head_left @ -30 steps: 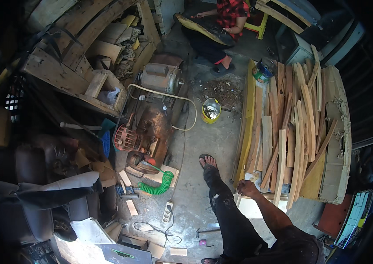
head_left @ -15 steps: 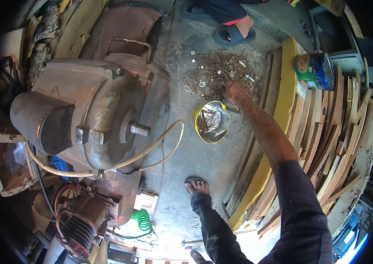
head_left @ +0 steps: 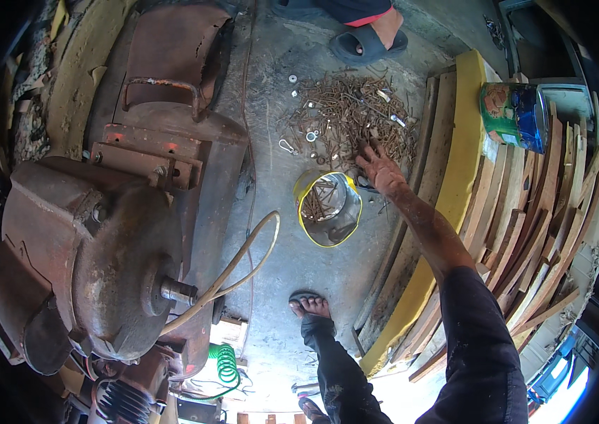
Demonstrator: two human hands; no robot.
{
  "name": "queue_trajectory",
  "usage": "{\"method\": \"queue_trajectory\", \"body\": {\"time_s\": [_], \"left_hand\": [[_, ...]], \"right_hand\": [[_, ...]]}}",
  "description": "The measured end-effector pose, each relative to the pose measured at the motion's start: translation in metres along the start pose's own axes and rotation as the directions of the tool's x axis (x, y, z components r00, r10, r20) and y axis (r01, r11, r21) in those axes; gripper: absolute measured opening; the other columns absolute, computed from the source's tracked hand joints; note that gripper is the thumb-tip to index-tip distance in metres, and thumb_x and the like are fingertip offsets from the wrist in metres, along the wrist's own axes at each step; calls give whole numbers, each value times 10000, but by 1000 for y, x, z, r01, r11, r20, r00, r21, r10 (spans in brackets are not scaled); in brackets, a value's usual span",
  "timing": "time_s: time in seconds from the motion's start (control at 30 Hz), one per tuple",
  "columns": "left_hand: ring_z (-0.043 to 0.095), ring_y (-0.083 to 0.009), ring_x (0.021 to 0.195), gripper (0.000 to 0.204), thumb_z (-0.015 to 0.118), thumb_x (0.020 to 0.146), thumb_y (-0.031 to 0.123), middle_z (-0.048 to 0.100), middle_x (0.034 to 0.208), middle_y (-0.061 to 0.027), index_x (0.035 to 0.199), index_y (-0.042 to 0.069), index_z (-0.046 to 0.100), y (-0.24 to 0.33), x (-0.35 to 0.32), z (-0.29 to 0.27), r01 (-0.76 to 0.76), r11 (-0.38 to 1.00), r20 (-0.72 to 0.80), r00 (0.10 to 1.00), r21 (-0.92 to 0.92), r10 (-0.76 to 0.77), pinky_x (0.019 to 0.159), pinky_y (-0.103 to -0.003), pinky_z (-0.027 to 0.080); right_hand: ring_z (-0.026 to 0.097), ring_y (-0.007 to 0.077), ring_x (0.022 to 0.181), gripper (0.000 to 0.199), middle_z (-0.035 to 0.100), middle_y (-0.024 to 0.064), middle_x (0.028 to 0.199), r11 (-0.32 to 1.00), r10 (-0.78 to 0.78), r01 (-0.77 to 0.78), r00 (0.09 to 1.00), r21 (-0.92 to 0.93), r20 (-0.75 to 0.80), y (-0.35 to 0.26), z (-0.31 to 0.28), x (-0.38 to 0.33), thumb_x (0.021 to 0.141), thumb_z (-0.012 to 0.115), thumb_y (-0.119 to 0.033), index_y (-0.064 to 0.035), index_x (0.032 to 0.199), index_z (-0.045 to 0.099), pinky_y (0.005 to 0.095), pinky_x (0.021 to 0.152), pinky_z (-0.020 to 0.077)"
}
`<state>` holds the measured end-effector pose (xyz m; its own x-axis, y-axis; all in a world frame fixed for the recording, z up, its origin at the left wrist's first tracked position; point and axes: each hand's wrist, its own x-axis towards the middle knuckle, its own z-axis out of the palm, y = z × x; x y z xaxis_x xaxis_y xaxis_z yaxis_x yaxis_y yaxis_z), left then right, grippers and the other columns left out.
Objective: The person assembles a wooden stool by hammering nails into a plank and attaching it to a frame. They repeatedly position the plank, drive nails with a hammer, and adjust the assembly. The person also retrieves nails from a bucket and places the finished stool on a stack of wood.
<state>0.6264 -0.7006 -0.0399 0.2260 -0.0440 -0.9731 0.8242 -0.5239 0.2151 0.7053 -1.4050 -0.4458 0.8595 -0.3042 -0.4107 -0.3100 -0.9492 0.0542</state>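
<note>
Right hand spread open, empty, fingertips on the heap of rusty nails; yellow-rimmed metal tin just left of it

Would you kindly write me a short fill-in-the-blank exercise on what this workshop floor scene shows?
1. The right hand reaches into a pile of rusty ____ on the concrete floor.
2. The metal container beside that hand has a rim coloured ____.
3. The coiled hose near the lower edge is ____ in colour.
4. The person's foot wears a ____.

Missing words: nails; yellow; green; sandal
</note>
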Motion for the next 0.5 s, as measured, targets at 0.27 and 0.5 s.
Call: {"method": "queue_trajectory", "body": {"time_s": [0.27, 0.5], "left_hand": [[687, -246, 1077, 329, 473, 1082, 184, 687, 1181, -138, 1305, -23, 599, -12, -1, -47, 185, 958, 2, 982, -221, -189, 916, -377, 569], [659, -253, 1142, 544, 715, 963, 343, 662, 1227, -145, 1338, -17, 556, 6, -6, -54, 9, 992, 144, 989, 122, -27, 943, -374, 565]], "right_hand": [[677, 212, 898, 269, 674, 114, 1080, 286, 499, -290, 859, 913, 117, 30, 20, -90, 977, 524, -84, -90, 1214, 649, 335, 744, 539], [577, 146, 759, 115, 610, 54, 847, -309, 708, 67, 682, 949, 182, 31, -15, -105, 918, 560, 2, -42, 1000, 627, 328, 644, 491]]}}
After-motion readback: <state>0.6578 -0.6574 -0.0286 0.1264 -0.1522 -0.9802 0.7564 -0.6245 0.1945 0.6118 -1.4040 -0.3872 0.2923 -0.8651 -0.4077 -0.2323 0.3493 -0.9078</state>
